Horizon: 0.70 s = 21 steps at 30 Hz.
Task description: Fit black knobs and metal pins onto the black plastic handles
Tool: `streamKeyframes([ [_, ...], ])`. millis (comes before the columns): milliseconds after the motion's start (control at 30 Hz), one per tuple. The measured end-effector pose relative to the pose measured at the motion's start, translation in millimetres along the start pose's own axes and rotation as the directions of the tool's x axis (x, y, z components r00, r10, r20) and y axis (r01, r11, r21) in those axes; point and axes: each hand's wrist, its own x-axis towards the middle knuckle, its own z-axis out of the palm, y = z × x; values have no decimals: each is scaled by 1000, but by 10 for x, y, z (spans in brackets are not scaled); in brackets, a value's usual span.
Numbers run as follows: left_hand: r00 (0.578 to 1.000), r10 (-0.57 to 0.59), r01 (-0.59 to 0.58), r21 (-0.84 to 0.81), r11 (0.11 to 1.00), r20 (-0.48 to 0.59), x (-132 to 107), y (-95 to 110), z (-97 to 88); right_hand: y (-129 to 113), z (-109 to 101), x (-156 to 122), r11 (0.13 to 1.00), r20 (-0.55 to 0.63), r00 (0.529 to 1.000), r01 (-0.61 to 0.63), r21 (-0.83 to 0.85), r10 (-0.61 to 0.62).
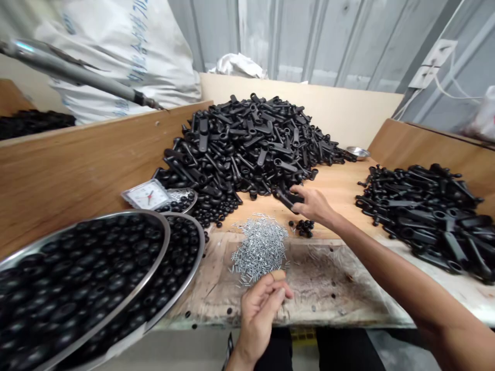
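Observation:
At the front foot of a big pile of black crank handles (251, 139), my right hand (311, 205) has its thumb and fingers around one black crank arm (285, 200). Near the table's front edge is my left hand (263, 304), its fingers curled in towards the thumb. Whether anything sits between those fingertips is hidden. A tan wrap covers one fingertip of that hand. Just beyond it lies a heap of small silver metal pins (261, 247). A few black round knobs (304, 228) lie below my right hand.
Two round metal trays (167, 242) full of black knobs overlap at the left. Behind them are a small clock (149, 196) and a little dish (191, 206). Knobbed handles (433, 211) are piled at right. A powered screwdriver (85, 74) hangs upper left, above a wooden side board (96, 165).

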Motion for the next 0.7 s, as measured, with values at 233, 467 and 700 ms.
streamKeyframes([
  [233, 922, 268, -378, 791, 481, 278, 110, -30, 312, 528, -45, -1225, 931, 194, 978, 4, 366, -80],
  [467, 866, 320, -374, 922, -97, 385, 322, 20, 678, 722, 55, -1379, 962, -14, 996, -86, 259, 93],
  [700, 926, -66, -377, 907, -190, 371, 834, 256, 900, 944, -217, -955, 960, 132, 985, -73, -271, 112],
])
